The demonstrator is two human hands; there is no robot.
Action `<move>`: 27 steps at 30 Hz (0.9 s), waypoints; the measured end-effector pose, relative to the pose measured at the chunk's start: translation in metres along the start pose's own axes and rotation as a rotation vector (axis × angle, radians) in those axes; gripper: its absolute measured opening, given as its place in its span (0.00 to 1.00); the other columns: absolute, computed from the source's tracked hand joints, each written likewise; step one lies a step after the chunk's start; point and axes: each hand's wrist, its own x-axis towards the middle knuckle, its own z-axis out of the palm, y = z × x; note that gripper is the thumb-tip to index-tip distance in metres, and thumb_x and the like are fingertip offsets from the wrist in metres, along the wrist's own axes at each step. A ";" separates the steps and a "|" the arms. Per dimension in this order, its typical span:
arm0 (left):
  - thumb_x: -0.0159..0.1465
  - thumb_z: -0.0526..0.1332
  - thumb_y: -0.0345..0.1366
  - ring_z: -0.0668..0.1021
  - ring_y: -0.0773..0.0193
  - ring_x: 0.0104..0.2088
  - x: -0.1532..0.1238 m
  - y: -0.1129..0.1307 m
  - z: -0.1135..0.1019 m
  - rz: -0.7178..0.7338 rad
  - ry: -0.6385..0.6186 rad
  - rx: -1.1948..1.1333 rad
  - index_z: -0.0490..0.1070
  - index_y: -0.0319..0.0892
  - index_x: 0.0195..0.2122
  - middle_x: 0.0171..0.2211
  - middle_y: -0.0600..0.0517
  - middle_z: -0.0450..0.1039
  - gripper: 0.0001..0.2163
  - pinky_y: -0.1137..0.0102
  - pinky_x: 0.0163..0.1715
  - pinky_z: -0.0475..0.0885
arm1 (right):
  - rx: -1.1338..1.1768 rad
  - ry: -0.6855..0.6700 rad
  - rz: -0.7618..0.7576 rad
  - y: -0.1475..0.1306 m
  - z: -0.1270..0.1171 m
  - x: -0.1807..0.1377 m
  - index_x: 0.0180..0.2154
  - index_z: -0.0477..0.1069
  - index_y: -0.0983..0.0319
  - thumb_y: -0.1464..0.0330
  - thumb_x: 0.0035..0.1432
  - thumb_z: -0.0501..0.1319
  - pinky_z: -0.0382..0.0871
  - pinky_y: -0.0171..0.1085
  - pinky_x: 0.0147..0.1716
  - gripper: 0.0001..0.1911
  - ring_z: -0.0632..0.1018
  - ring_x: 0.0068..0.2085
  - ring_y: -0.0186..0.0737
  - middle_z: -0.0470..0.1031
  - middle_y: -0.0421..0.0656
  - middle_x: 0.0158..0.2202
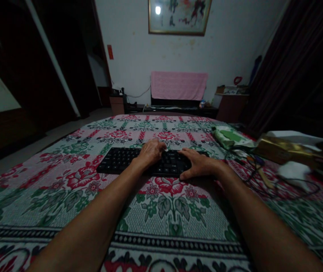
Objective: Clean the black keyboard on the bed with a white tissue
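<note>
A black keyboard (121, 160) lies flat on the flowered cloth, long side across my view. My left hand (151, 151) rests over the middle of its keys, with the fingers curled together. A small whitish bit shows at those fingertips, too small to name. At the keyboard's right end, my right hand (197, 162) spans it from above. Its thumb is at the near edge and its fingers reach to the far edge, holding that end. The hand and wrist cover part of the right-hand keys.
The patterned tablecloth (173, 211) covers the table. To the right are a green and white packet (229, 136), a golden box (283, 149), a tangled dark cable (252, 177) and a crumpled white thing (294, 172). A pink cloth (178, 85) hangs beyond the table.
</note>
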 end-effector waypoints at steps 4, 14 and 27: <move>0.64 0.50 0.34 0.73 0.56 0.44 -0.001 0.016 -0.002 0.081 -0.034 0.010 0.74 0.50 0.47 0.40 0.46 0.70 0.16 0.67 0.42 0.69 | 0.005 -0.003 0.003 -0.001 -0.001 0.000 0.64 0.50 0.57 0.47 0.32 0.69 0.47 0.60 0.61 0.59 0.49 0.65 0.62 0.43 0.50 0.67; 0.61 0.51 0.28 0.75 0.58 0.42 -0.003 0.007 -0.006 0.023 -0.043 0.076 0.74 0.49 0.47 0.39 0.47 0.73 0.18 0.69 0.40 0.69 | -0.020 -0.049 0.011 0.003 0.000 0.001 0.65 0.46 0.55 0.41 0.31 0.65 0.44 0.61 0.61 0.63 0.46 0.66 0.63 0.40 0.49 0.68; 0.56 0.55 0.27 0.77 0.60 0.44 0.005 -0.022 -0.017 -0.074 -0.227 0.043 0.76 0.48 0.44 0.41 0.51 0.78 0.18 0.70 0.45 0.70 | -0.015 -0.050 0.012 -0.001 -0.002 -0.002 0.65 0.46 0.58 0.42 0.32 0.65 0.44 0.57 0.62 0.62 0.46 0.66 0.60 0.39 0.49 0.68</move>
